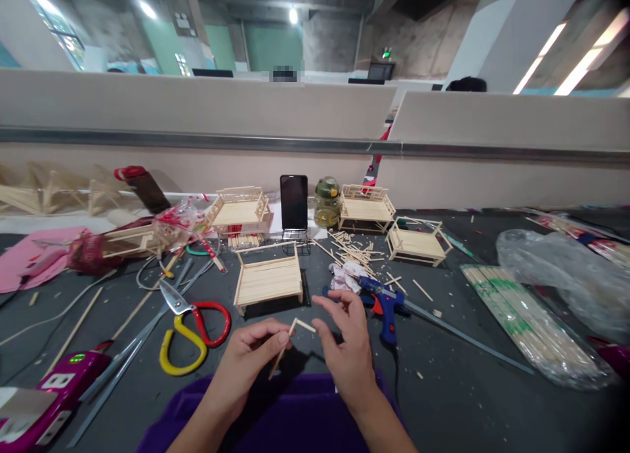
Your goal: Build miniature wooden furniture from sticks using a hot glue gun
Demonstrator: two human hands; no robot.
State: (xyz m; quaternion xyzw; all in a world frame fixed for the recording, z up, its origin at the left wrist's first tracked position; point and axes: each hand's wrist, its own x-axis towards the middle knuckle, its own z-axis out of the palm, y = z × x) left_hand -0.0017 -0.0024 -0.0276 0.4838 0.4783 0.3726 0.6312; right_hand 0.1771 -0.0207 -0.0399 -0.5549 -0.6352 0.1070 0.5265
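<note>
Between thumb and fingers, my left hand (256,354) pinches a thin wooden stick piece (279,360) with a short stick joined to its upper end at an angle. Just right of that short stick's end is my right hand (347,348), its thumb and fingers spread with nothing between them. Beyond both hands a small wooden bed-like frame (270,282) of sticks stands on the dark table. A blue glue gun (388,305) lies to the right of my right hand. Scissors (197,328) with one red and one yellow handle lie left of my left hand.
More stick models (418,241) stand farther back, near a phone (294,202) on a stand and a green-lidded bottle (327,202). Loose sticks (357,249) are piled behind the glue gun. Wrapped sticks (531,322) lie at right, a magenta power strip (73,374) at left.
</note>
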